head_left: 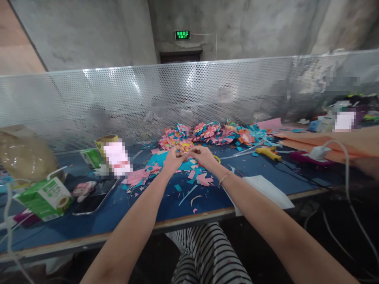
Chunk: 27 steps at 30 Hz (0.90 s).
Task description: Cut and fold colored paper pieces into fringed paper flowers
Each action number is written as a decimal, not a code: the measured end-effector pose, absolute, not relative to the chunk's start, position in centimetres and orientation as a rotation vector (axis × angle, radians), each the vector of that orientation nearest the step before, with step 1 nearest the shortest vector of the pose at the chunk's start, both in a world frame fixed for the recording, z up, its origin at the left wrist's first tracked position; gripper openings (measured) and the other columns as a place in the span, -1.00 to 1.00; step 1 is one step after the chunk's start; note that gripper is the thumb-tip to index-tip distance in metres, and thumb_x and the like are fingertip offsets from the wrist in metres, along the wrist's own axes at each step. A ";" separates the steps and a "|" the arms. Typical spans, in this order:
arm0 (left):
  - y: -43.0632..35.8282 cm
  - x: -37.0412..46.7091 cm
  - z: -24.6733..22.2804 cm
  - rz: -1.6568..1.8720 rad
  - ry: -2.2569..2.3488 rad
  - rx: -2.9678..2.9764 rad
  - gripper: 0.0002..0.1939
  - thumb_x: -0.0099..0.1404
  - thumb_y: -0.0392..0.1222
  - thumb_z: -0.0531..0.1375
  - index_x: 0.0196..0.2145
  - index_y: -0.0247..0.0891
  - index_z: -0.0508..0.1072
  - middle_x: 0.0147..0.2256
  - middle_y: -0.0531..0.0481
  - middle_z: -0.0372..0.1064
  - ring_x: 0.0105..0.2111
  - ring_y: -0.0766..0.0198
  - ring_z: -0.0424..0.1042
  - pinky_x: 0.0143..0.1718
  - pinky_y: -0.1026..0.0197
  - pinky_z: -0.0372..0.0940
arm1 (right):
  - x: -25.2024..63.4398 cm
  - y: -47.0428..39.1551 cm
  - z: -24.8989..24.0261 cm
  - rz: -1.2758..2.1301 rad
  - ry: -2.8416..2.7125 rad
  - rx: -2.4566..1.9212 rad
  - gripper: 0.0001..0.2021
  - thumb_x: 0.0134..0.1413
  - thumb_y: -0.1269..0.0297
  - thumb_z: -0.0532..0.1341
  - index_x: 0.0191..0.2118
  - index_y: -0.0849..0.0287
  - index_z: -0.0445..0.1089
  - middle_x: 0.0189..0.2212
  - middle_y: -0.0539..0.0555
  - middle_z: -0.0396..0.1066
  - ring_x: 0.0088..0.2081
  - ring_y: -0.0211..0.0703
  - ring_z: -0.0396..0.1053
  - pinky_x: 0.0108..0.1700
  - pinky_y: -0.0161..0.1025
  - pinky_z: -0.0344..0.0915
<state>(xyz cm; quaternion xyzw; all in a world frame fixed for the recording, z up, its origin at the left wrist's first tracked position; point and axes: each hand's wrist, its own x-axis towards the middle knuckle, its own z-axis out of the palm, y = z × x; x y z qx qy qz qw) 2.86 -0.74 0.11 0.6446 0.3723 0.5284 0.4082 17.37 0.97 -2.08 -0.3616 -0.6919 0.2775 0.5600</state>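
My left hand [174, 159] and my right hand [205, 156] meet over the middle of the blue table, fingertips pinched close together. A little pink shows between them, but what they hold is too small to make out. Just behind the fingers lies a heap of pink paper flowers [170, 139], some with blue petals and yellow centres. More paper flowers [209, 132] sit to its right against the mesh screen. Under and in front of my hands are a bright blue paper sheet [158, 158], pink paper pieces [136, 177] and small scattered scraps [177, 187].
A yellow glue gun [269, 153] with a black cord lies right, near a purple power strip [308, 158]. White paper [268, 191] overhangs the front edge. Left are a phone [96, 197], a green-and-white drink carton [47, 199] and a plastic bag [26, 156]. A perforated metal screen [124, 94] closes the back.
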 end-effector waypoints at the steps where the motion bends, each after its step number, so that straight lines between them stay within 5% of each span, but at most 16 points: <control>1: -0.8 2.9 0.1 1.319 0.948 1.614 -0.61 -0.19 -0.17 0.32 -0.41 -0.29 0.26 -0.67 0.12 0.32 -0.59 0.30 0.38 -0.43 0.20 0.31 | 17.4 1.1 -2.1 0.633 -1.636 -0.856 -0.78 -0.19 0.16 0.18 -0.47 0.25 0.36 -0.57 -0.02 0.31 -0.51 -0.32 0.21 -0.42 -0.34 0.18; 9: -0.7 2.5 0.4 1.227 1.054 1.698 -0.78 -0.17 -0.17 0.32 -0.58 -0.34 0.38 -0.67 0.04 0.33 -0.62 0.31 0.36 -0.48 0.22 0.31 | 17.4 0.8 -2.0 0.604 -1.652 -0.886 -0.82 -0.14 0.20 0.12 -0.50 0.23 0.30 -0.62 -0.05 0.21 -0.56 -0.35 0.15 -0.48 -0.36 0.13; 27: 0.2 2.3 -0.2 1.260 0.947 1.527 -0.68 -0.20 -0.22 0.30 -0.42 -0.29 0.35 -0.66 0.11 0.33 -0.62 0.31 0.37 -0.48 0.23 0.31 | 17.7 -0.5 -1.1 0.639 -1.682 -0.922 -0.71 -0.12 0.08 0.11 -0.61 0.22 0.24 -0.67 -0.02 0.25 -0.59 -0.30 0.23 -0.49 -0.33 0.19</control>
